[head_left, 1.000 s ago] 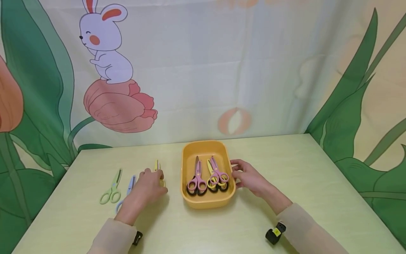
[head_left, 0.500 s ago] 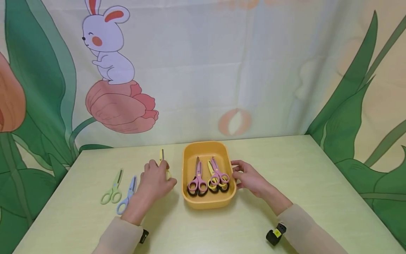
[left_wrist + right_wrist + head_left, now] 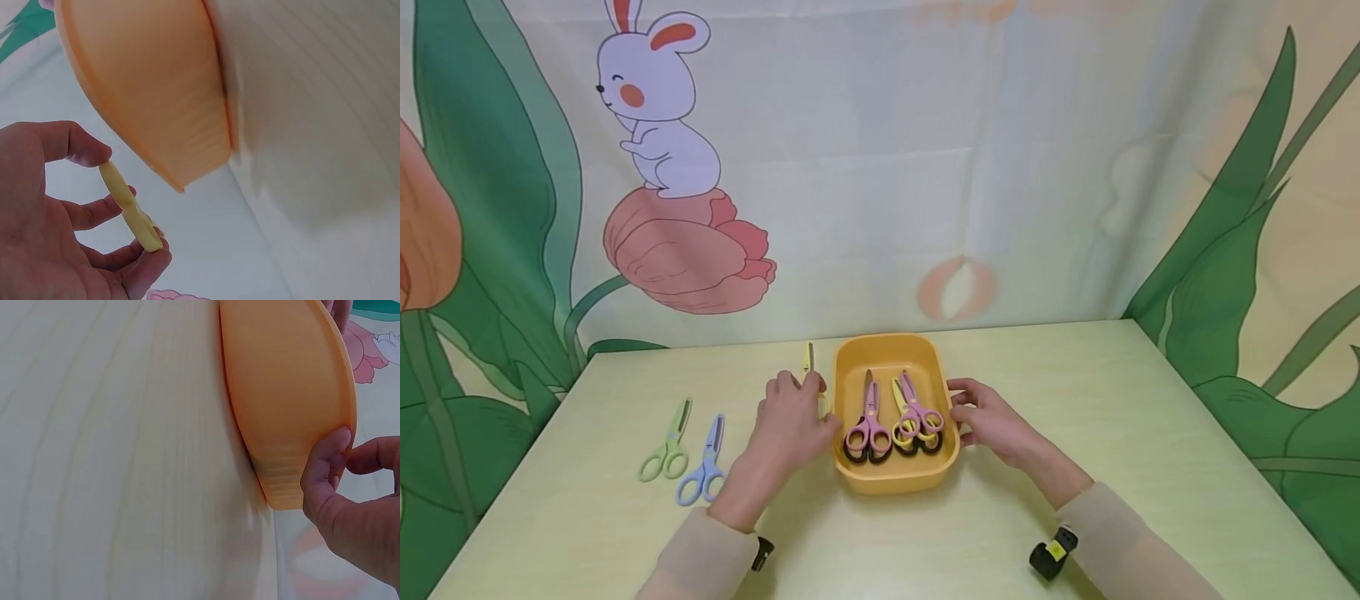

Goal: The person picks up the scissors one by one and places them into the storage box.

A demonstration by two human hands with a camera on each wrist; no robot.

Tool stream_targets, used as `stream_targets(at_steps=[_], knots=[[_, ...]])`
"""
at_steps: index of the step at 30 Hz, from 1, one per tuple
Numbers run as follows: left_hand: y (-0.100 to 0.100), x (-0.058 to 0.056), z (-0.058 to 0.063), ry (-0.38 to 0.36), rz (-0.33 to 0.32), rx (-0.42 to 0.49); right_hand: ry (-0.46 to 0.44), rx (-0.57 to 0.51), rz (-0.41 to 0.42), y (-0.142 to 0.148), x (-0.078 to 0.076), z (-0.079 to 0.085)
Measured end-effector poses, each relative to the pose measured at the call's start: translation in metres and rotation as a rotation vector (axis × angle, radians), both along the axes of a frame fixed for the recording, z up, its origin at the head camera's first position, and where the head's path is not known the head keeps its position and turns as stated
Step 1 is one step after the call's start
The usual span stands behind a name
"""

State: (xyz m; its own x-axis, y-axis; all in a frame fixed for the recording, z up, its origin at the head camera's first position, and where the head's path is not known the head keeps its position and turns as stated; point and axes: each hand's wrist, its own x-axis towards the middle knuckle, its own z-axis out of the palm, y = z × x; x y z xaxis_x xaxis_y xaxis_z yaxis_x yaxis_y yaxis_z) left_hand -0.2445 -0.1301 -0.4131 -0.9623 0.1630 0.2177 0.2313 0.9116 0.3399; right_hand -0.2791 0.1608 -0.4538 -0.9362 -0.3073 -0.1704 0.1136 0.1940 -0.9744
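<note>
Now I see the left hand [image 3: 792,421], pinching yellow scissors [image 3: 807,360], nearer the orange tray [image 3: 895,482] the right hand [image 3: 991,417] grips; the carry seems nearly done.

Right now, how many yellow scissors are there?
2: one pair in the left hand, another pair in the orange tray, partly under pink scissors. More might be hidden.

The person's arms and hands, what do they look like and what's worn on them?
The left hand and right hand are bare, without gloves. Both arms wear plain, light beige sleeves. A small, blocky black device with a yellow patch sits by the right cuff; a black piece shows at the left cuff. No cables are visible.
</note>
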Motion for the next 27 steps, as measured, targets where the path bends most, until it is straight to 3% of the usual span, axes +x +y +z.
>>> stream_targets(at_steps=[7,15,20,27], knots=[[0.02,0.005,0.006,0.035,-0.05,0.04,0.002,-0.009,0.001,0.0,0.0,0.001],[0.036,0.009,0.005,0.057,-0.116,0.055,0.011,-0.006,0.027,0.001,0.001,0.003],[0.045,0.013,0.004,0.028,-0.146,0.092,0.015,-0.01,0.037,0.001,0.0,0.004],[0.056,0.015,0.003,-0.027,-0.195,0.033,0.013,-0.013,0.042,0.001,0.0,0.003]])
